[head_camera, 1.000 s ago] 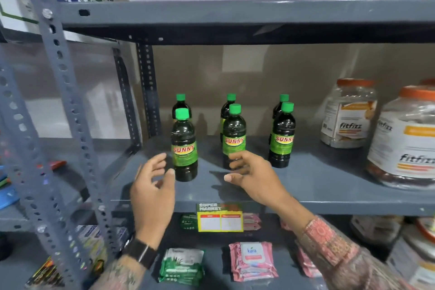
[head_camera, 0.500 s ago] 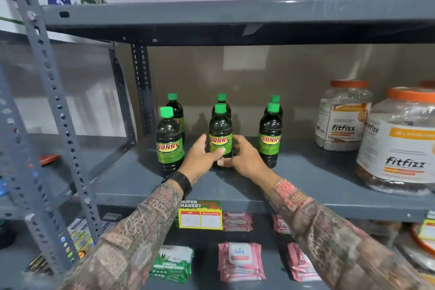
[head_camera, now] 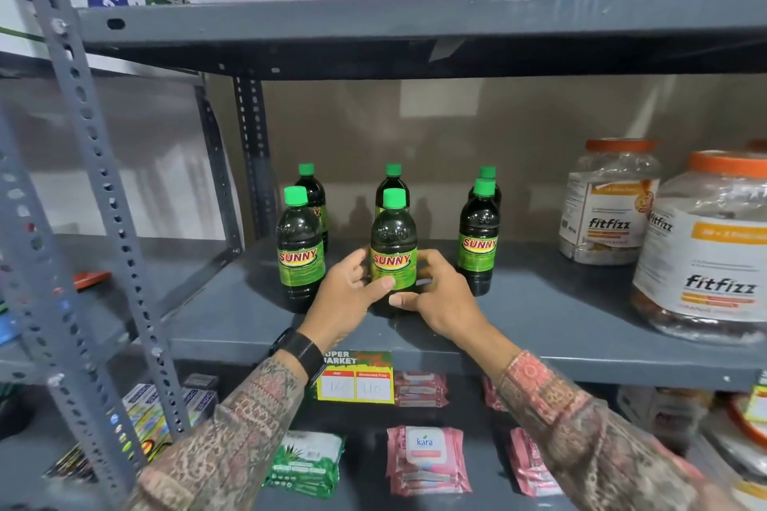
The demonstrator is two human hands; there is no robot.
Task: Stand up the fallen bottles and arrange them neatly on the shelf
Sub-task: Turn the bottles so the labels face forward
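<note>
Several dark bottles with green caps and SUNNY labels stand upright in two rows on the grey metal shelf (head_camera: 539, 315). The front middle bottle (head_camera: 393, 236) is clasped low on its body by both hands: my left hand (head_camera: 346, 299) wraps its left side, my right hand (head_camera: 440, 299) its right side. The front left bottle (head_camera: 299, 249) and front right bottle (head_camera: 478, 241) stand free on either side. Three back-row bottles (head_camera: 312, 195) are partly hidden behind them.
Two big fitfizz jars (head_camera: 606, 203) with orange lids stand at the shelf's right. A perforated upright post (head_camera: 95, 162) rises at the left. A price tag (head_camera: 357, 380) hangs on the shelf edge; wipe packs (head_camera: 425, 456) lie below. Boxes sit on the upper shelf (head_camera: 415, 21).
Both hands moved from the shelf front in to the front middle bottle and closed around it. The camera view shifted closer and slightly right.
</note>
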